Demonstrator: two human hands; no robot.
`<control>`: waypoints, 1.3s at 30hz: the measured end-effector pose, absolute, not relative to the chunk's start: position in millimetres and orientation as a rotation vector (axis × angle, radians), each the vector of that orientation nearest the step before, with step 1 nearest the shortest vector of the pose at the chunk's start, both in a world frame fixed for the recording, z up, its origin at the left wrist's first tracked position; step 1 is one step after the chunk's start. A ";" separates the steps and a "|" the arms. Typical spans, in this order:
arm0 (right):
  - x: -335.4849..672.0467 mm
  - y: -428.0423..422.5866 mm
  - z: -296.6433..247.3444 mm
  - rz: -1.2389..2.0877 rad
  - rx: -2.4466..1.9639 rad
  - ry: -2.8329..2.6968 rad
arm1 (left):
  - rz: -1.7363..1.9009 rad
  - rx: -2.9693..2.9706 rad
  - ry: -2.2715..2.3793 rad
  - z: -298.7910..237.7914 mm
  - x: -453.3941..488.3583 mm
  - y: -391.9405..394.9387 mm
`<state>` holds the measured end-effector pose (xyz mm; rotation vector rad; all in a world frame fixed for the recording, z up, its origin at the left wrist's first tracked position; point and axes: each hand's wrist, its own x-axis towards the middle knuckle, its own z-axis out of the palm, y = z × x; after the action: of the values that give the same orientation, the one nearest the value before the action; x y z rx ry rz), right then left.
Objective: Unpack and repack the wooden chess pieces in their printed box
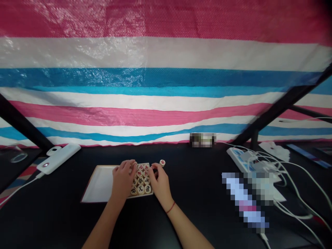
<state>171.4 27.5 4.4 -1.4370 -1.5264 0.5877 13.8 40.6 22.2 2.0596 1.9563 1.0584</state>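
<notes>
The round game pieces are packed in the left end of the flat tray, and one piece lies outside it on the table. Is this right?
Not quite. The head view shows the round game pieces packed in the right end of the flat tray; its left end holds none. One piece does lie outside on the table.

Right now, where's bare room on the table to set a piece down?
Free: the left half of the tray, beside the left hand; dark tabletop between the right hand and power strip. Crowded: tray's right side, packed with chess pieces; the cables at far right.
</notes>
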 end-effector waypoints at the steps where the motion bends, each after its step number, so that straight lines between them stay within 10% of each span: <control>1: 171.3 27.4 5.1 0.541 -1.409 -1.534 | 1.163 2.049 1.884 24.3 14.3 40.1; 21: 229.1 51.1 11.0 0.045 -1.399 -1.542 | 1.271 1.950 1.561 25.3 23.6 33.6; 39: 264.0 62.7 -1.7 0.395 -1.834 -1.818 | 1.189 2.053 1.547 20.5 22.7 35.0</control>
<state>264.0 62.7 -1.7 -1.8338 -1.8185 0.3952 22.7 35.0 20.5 2.0533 1.5469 1.1895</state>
